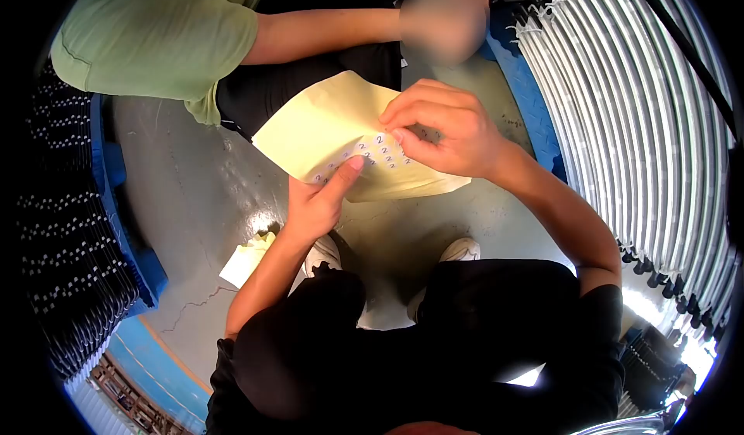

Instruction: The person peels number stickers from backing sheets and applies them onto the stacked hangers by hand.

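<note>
A pale yellow sheet of stickers [318, 129], creased and curved, is held above the floor in front of me. Rows of small white stickers [381, 150] printed with a blue "2" run across its middle. My left hand [318, 202] grips the lower edge, its thumb lying over the printed face. From the right, my right hand [453, 129] pinches with thumb and forefinger at the upper end of the rows, apparently on a number sticker. The fingertips mostly hide what is between them.
A person in a green shirt [155, 39] sits close in front, a forearm [329, 33] stretched across. Crumpled yellow paper [249, 260] lies on the grey floor. Stacked white metal tubes [620, 117] stand on a blue pallet [535, 113] to the right; dark stacked parts [70, 226] fill the left.
</note>
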Demonstrator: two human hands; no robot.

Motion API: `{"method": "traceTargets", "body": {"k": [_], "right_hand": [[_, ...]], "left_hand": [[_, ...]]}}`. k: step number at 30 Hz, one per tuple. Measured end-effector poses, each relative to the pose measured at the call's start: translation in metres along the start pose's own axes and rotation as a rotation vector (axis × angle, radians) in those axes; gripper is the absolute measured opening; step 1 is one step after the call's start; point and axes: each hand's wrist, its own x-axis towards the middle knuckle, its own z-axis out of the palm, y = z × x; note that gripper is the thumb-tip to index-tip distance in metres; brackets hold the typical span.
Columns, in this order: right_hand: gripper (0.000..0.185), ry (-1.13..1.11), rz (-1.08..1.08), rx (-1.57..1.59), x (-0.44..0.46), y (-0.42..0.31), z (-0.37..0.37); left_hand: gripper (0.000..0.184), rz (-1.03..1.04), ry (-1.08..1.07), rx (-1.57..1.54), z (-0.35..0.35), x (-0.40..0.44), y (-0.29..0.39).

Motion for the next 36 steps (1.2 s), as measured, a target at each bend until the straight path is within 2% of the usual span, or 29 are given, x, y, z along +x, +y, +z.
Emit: {"method": "traceTargets", "body": {"k": [2,6,9,11,12,13,14,18,19,21,22,24,25,29,36], "right_hand": [[0.008,0.047,-0.02,-0.069,0.002,0.001,0.001],[0.01,0.004,-0.06,-0.189,0.007,0.003,-0.008],[0.008,0.018,-0.13,-0.333,0.013,0.003,-0.029],[0.004,0.216,0.116,-0.134,0.018,0.008,-0.04],[0.004,0.383,0.187,0.031,0.021,0.021,-0.045],[0.006,0.467,0.394,0.242,0.026,0.017,-0.056],[0.008,0.566,0.377,0.369,0.028,0.042,-0.067],[0.015,1.06,0.421,-0.003,0.048,0.146,-0.09],[0.019,1.165,0.459,-0.273,0.056,0.163,-0.092],[0.02,1.215,0.511,-0.54,0.061,0.184,-0.095],[0.02,1.223,0.51,-0.546,0.06,0.187,-0.096],[0.019,1.231,0.718,-0.701,0.059,0.193,-0.095],[0.019,1.231,0.715,-0.704,0.062,0.199,-0.094],[0.016,1.453,0.981,-0.738,0.073,0.213,-0.106],[0.012,1.493,1.12,-0.715,0.087,0.214,-0.111]], "left_hand": [[0.03,0.006,0.0,0.015,0.0,0.0,-0.001],[0.032,-0.013,0.009,-0.061,-0.003,-0.002,-0.008],[0.035,-0.081,0.027,-0.043,0.001,-0.002,-0.007],[0.03,-0.019,0.058,-0.064,0.002,0.0,-0.005],[0.03,-0.047,0.065,-0.053,0.001,0.0,-0.005],[0.03,-0.044,0.055,-0.055,0.001,0.001,-0.006],[0.03,-0.054,0.057,-0.056,0.002,0.001,-0.006],[0.03,-0.066,0.03,-0.011,0.004,0.001,-0.01],[0.03,-0.064,0.006,0.001,0.003,0.0,-0.009],[0.029,-0.019,0.034,0.049,0.004,0.0,-0.009],[0.029,-0.012,0.043,0.028,0.004,0.0,-0.01],[0.03,-0.033,0.047,-0.001,0.003,0.0,-0.008],[0.03,-0.052,0.056,-0.025,0.002,0.0,-0.008],[0.031,-0.039,0.063,0.011,-0.005,0.001,-0.012],[0.033,-0.031,0.051,0.007,-0.012,0.0,-0.012]]}}
